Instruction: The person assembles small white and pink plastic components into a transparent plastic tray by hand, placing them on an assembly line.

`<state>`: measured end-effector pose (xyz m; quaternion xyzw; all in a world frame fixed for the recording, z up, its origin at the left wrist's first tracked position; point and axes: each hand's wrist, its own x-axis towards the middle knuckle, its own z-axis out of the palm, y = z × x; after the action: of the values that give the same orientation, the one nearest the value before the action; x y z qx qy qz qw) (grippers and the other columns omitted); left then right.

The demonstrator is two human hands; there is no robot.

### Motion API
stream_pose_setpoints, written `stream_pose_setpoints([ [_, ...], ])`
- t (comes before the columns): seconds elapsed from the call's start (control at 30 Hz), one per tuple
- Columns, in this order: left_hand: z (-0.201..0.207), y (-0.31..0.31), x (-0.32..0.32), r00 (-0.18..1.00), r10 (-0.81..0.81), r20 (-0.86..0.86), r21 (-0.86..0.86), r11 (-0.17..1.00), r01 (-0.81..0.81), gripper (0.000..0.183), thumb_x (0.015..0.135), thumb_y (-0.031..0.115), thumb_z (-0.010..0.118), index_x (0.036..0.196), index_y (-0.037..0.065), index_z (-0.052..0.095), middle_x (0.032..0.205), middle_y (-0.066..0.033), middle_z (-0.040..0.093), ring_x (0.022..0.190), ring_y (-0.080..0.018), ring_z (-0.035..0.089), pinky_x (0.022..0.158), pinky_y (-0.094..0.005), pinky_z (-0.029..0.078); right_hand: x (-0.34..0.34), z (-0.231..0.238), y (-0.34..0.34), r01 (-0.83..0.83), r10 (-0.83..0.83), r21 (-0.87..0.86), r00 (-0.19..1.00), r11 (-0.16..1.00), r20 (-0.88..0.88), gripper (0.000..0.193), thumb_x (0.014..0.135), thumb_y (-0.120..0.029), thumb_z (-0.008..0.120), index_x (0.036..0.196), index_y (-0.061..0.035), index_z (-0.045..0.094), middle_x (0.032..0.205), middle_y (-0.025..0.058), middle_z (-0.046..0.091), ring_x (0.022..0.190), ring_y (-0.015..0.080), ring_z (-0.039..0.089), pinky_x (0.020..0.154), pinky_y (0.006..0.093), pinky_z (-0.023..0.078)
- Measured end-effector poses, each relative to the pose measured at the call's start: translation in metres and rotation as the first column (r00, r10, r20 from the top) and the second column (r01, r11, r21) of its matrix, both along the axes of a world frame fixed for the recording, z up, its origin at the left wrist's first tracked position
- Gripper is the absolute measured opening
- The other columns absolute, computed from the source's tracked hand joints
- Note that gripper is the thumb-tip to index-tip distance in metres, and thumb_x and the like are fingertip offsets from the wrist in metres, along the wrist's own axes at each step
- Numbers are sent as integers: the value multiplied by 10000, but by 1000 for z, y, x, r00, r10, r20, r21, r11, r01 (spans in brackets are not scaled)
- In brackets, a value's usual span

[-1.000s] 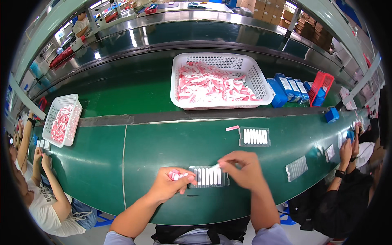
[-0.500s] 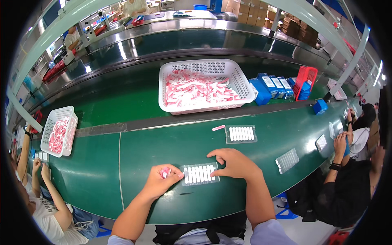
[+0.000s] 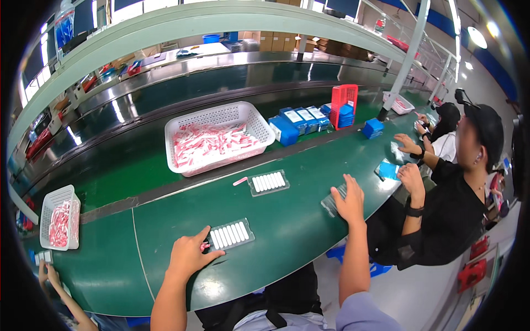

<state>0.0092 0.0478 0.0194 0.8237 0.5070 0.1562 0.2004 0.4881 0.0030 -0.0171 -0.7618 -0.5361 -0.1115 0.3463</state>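
My left hand (image 3: 190, 254) lies at the left end of a clear plastic tray (image 3: 251, 238) that holds a row of several white sticks (image 3: 229, 234). Thumb and forefinger are apart at the tray's end, while small pink-and-white pieces (image 3: 205, 246) show inside the curled hand. Over to the right, my right hand (image 3: 349, 203) reaches across another clear tray (image 3: 328, 206), with no white sticks visible in it. Its fingers are stretched out and partly cover that tray; whether they touch it is hard to see.
Farther back lies a filled tray (image 3: 269, 182) beside a pink strip (image 3: 240, 181). A white basket (image 3: 215, 165) of pink-and-white pieces stands behind, with blue boxes (image 3: 301, 121) and a red basket (image 3: 343, 107) to its right. A smaller basket (image 3: 59, 218) is left. A co-worker (image 3: 441, 204) sits at right.
My right hand has left the near filled tray and moved right to the other clear tray. My left hand stays by the filled tray. The view has turned right.
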Motion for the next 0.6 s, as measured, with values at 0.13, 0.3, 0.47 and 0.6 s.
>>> stream_pose_setpoints([
  [0.13,-6,1,5,999,40,24,96,995,-42,745,673,478,878,1244,45,676,782,-148,711,729,-333,705,685,-407,554,3,-19,-33,-57,46,-278,998,959,-46,732,952,-462,589,1474,26,432,1547,261,398,1469,408,329,1205,538,224],
  [0.3,4,33,19,995,66,-80,93,994,-58,664,689,464,868,1182,55,693,825,-172,718,790,-382,700,718,-459,553,-82,-21,-66,-121,133,-241,991,963,34,735,944,-443,586,1467,50,433,1542,266,401,1464,412,335,1194,563,235],
  [0.47,14,80,26,989,16,-149,10,1000,-15,671,682,501,872,1174,77,705,1035,-178,734,998,-375,688,856,-468,551,-121,-19,-74,-102,111,-173,993,980,39,732,909,-465,602,1434,32,487,1526,233,438,1458,407,347,1186,576,234],
  [0.6,11,95,33,989,2,-148,-23,1000,-5,769,678,505,874,1281,73,672,1109,-185,727,1052,-361,681,908,-452,542,-121,-14,-72,-123,127,-157,992,980,16,716,906,-460,606,1421,27,503,1514,219,458,1447,411,360,1183,572,236],
])
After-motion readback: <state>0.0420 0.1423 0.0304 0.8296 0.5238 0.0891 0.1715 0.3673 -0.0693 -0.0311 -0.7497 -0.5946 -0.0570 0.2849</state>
